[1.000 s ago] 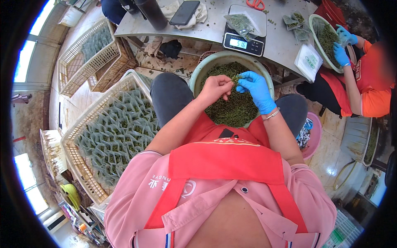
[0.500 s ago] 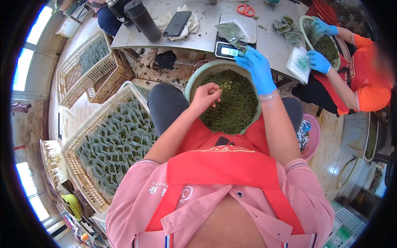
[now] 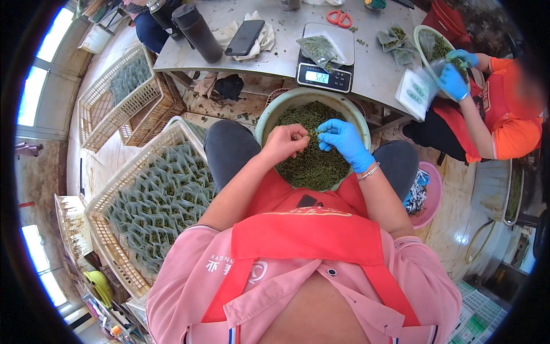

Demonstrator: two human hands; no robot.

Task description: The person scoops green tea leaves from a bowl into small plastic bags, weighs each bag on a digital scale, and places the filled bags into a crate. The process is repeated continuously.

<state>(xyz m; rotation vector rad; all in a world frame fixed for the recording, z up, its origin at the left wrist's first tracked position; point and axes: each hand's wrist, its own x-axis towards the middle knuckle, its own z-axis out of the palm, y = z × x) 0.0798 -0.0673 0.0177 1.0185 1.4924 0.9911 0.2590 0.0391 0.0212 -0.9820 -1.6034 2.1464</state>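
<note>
A pale green basin [image 3: 348, 106] full of small green peppercorn-like berries [image 3: 318, 172] stands between my knees. Above the berries, my bare left hand [image 3: 285, 141] is closed in a pinch; whatever it holds is too small to make out. Close beside it, my right hand [image 3: 345, 143], in a blue glove, has thumb and fingertips pressed together, their contents also unclear. Beyond the basin, a clear plastic bag of green berries [image 3: 316, 48] lies on the lit digital scale [image 3: 339, 81], touched by neither hand.
A metal table [image 3: 378, 63] carries a phone [image 3: 245, 38], a dark tumbler [image 3: 197, 33], red scissors [image 3: 339, 19] and filled bags [image 3: 395, 37]. At left stands a crate [image 3: 109, 229] of filled bags. A pink basin [image 3: 432, 198] sits at right, near a gloved co-worker [image 3: 504, 123].
My right hand has come back from the scale to the basin, beside my left hand. The bag stays on the scale, whose reading has changed. The co-worker's hands have moved closer together.
</note>
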